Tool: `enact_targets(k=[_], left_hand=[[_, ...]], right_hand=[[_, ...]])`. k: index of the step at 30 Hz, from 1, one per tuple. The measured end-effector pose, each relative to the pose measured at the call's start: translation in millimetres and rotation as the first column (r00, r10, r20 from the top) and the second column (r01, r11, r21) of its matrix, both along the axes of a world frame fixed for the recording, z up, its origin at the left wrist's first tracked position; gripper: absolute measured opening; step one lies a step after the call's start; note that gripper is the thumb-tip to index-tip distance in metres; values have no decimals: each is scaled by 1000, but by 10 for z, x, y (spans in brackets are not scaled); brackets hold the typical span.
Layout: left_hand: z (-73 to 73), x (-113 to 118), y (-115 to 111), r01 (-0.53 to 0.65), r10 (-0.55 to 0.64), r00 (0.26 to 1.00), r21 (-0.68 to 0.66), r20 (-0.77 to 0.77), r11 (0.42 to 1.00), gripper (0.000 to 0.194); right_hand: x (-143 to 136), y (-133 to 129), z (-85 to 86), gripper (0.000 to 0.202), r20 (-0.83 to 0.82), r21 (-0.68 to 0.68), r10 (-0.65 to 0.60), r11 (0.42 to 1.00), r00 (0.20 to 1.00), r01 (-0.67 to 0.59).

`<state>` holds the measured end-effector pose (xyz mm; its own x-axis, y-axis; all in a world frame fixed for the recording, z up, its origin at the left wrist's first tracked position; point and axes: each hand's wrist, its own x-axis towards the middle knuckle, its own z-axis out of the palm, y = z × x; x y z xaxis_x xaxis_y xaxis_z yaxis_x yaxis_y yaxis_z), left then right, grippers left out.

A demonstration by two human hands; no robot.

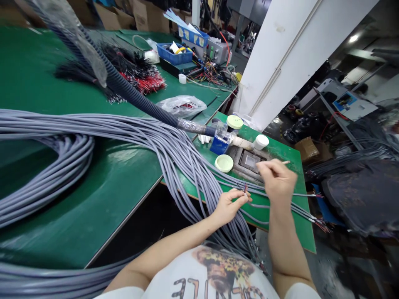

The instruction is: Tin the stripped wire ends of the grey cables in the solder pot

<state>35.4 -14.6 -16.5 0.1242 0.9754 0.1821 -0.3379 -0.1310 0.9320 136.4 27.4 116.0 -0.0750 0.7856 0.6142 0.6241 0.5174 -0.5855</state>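
Note:
My left hand pinches the end of a grey cable, its thin coloured wires pointing up from between thumb and fingers. My right hand is closed around a thin pale stick; the stick's lower end is hidden by the fingers. Just beyond the right hand is a metal solder pot with a silvery square surface. A pale green lid-like dish lies to its left, and a white tub stands behind it. Many grey cables run beside and beneath my left hand.
A ribbed dark hose slants down to a blue box beside the pot. Stripped cable ends overhang the green board's right edge. Farther back are black and red wire bundles, a plastic bag and a blue bin. A white pillar rises behind.

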Motion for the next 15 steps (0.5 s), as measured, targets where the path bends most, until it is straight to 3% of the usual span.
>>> enact_targets(k=[3,6,8,11,15], left_hand=[[-28,-56,-8,58,-49,992,-74,120,996,28],[-33,-127,29,145,-120,966,-96,228,985,30],[-32,-151,57,189,-164,951,-72,261,979,31],[-44,-130,81,218,-204,945,-29,256,976,33],[-65,-70,83,218,-196,950,-64,243,974,34]], right_hand=[[109,5,200,13,-9,-8,48,999,999,-48],[200,-9,233,11,186,-231,257,950,948,-212],[219,-27,173,11,313,-329,340,915,887,-235],[182,-60,36,15,498,-265,344,934,796,-238],[82,-83,-144,24,654,-86,204,977,728,-197]])
